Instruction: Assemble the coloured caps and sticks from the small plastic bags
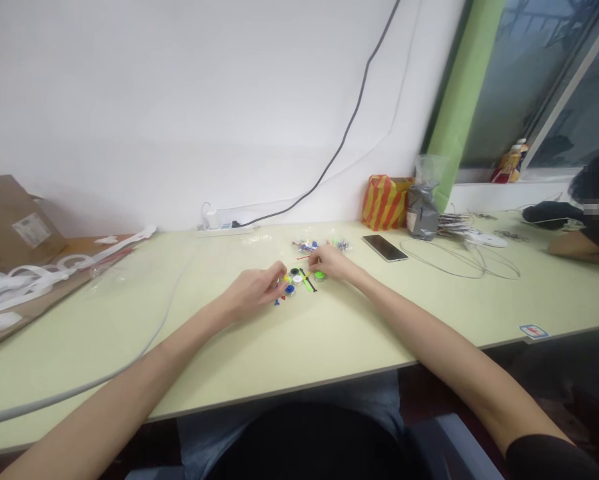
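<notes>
Several small round pieces (298, 281) are spread on the desk (259, 373) between the left hand (252, 291) and the right hand (333, 263), their view partly blocked by bent, nearly closed fingers (275, 272) (whether anything is gripped cannot be told). Beside a phone (385, 247), a striped bag (378, 204) is stood by the wall (154, 100).

Discs (290, 289) and phone (384, 247) on pale table (319, 347)

Apparent workroom: long table (339, 340), power strip (224, 229), cable (368, 63)
</notes>
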`<state>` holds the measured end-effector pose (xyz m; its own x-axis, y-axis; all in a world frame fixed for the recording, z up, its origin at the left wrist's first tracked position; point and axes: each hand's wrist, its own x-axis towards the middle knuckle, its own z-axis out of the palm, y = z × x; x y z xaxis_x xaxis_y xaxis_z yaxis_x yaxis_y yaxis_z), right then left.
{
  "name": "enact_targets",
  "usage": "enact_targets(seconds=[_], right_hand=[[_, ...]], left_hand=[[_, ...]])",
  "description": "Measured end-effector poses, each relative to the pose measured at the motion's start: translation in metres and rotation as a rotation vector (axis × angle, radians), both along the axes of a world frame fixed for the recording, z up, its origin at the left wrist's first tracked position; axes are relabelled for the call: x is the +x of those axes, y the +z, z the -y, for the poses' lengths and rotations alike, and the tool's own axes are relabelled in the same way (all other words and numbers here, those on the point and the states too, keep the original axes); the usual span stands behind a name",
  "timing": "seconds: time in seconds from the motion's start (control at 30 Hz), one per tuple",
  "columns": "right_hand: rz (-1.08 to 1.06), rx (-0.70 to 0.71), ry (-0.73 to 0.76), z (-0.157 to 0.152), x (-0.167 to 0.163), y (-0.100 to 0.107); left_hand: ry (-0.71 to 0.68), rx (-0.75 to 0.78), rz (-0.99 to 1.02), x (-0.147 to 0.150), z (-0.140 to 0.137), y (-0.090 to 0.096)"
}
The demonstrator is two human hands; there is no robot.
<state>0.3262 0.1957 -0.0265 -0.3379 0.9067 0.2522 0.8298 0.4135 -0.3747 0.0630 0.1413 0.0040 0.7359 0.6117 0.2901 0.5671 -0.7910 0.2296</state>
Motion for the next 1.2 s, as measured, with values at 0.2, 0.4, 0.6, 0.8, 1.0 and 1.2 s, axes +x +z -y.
enact_targets(seconds=[0.2,0.4,0.6,0.8,1.0,1.2], right_hand=[[0.027,0.075,-0.060,0.005,-0.003,0.010],[0.027,0.124,0.135,0.025,-0.010,0.019],[0.058,0.114,0.169,0.032,-0.016,0.017],[0.100,0.121,0.133,0.035,-0.018,0.019],[0.133,0.124,0.093,0.041,-0.022,0.021],[0.145,0.145,0.111,0.040,-0.023,0.019]], left_hand=[[-0.002,-0.002,0.014,0.000,0.001,0.001],[-0.008,0.006,0.002,0.000,0.000,0.001],[-0.011,0.010,-0.004,0.000,-0.001,0.000],[-0.004,0.007,-0.007,0.000,-0.001,-0.001],[0.001,0.001,-0.016,0.000,-0.001,-0.001],[0.011,0.006,-0.030,0.000,0.000,0.001]])
